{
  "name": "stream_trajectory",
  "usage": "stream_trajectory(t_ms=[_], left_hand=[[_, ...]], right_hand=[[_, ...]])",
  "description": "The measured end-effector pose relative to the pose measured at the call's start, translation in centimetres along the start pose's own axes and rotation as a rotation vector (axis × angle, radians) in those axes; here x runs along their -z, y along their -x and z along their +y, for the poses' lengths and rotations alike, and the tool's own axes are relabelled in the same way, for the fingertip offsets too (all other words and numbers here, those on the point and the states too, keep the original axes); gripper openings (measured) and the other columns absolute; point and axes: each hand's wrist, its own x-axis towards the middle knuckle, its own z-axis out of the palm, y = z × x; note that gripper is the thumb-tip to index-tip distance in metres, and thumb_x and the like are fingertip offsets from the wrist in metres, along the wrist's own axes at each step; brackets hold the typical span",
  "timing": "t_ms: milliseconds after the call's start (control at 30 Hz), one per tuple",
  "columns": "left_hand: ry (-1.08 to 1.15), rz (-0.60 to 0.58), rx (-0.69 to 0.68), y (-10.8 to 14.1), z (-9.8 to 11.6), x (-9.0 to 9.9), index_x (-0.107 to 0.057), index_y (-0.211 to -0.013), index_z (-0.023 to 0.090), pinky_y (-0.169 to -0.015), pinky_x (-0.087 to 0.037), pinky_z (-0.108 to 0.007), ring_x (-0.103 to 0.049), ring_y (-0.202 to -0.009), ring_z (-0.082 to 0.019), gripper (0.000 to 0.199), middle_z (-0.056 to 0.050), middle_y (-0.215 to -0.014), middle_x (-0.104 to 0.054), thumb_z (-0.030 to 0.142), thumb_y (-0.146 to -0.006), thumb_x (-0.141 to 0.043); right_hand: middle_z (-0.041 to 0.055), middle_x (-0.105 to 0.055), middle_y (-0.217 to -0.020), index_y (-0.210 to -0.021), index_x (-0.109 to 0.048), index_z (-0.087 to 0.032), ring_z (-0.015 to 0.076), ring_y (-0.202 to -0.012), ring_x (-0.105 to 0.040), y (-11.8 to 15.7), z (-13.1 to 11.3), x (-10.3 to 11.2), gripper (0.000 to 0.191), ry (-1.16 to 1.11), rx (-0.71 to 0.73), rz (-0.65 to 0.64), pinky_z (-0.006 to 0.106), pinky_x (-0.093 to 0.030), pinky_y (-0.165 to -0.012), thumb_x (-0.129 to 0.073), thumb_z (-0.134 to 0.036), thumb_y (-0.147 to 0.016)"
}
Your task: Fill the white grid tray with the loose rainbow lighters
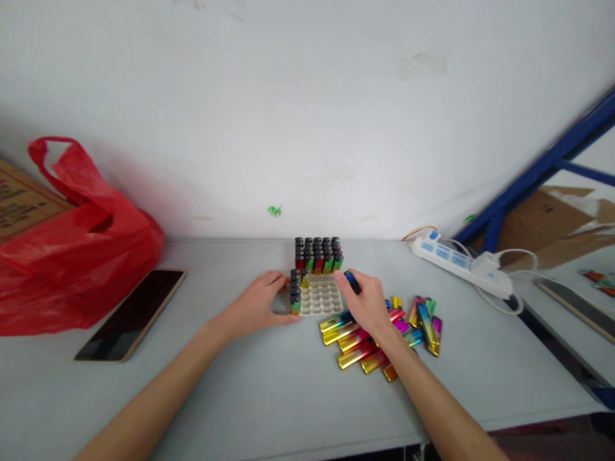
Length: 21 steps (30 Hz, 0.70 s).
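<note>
The left hand [262, 299] is open, thumb and fingers spread at the left edge of a pale tray [327, 298], beside the black-topped lighters [295, 293] standing along that side; a dense block of similar lighters [318, 255] stands at its far edge. The right hand [366, 299] grips a dark blue piece [353, 282] at the tray's right edge, near a heap of shiny metallic pieces [354, 356]. Across the grey table [259, 397] come a red bag [86, 262], a phone [132, 314], then a white power strip [449, 257] near a blue frame [542, 166], with a white wall [307, 128] behind
</note>
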Motion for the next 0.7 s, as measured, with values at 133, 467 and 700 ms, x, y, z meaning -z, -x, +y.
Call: stream_trajectory(t_ms=[133, 467, 700], left_hand=[[0.000, 0.004, -0.003, -0.03, 0.15, 0.07, -0.066, -0.102, 0.022, -0.102, -0.057, -0.047, -0.069, -0.110, -0.034, 0.053, -0.011, -0.113, -0.072, 0.066, -0.078, -0.084], [0.004, 0.002, 0.012, 0.02, 0.22, 0.10, -0.068, -0.106, 0.020, -0.101, -0.057, -0.046, -0.069, -0.113, -0.035, 0.057, -0.013, -0.116, -0.073, 0.066, -0.077, -0.086], [0.014, 0.015, -0.023, 0.12, 0.07, -0.16, -0.069, -0.119, 0.020, -0.107, -0.054, -0.047, -0.068, -0.116, -0.035, 0.065, -0.013, -0.119, -0.072, 0.068, -0.079, -0.083]], right_hand=[[-0.0059, -0.036, -0.053, -0.060, -0.038, -0.025, 0.0115, -0.055, -0.033, 0.16, -0.07, -0.24, 0.049, 0.017, 0.016, 0.000, 0.029, -0.025, -0.056, -0.052, -0.052, -0.098], [-0.0023, -0.062, -0.075, -0.095, -0.059, -0.023, 0.0169, -0.068, -0.057, 0.28, -0.12, -0.53, 0.034, -0.026, 0.066, -0.141, 0.028, -0.042, -0.067, -0.050, -0.053, -0.109], [0.0017, -0.060, -0.080, -0.078, -0.057, -0.023, 0.0187, -0.077, -0.059, 0.44, -0.83, -0.66, 0.044, 0.049, 0.267, -0.234, 0.030, -0.048, -0.075, -0.053, -0.052, -0.110]])
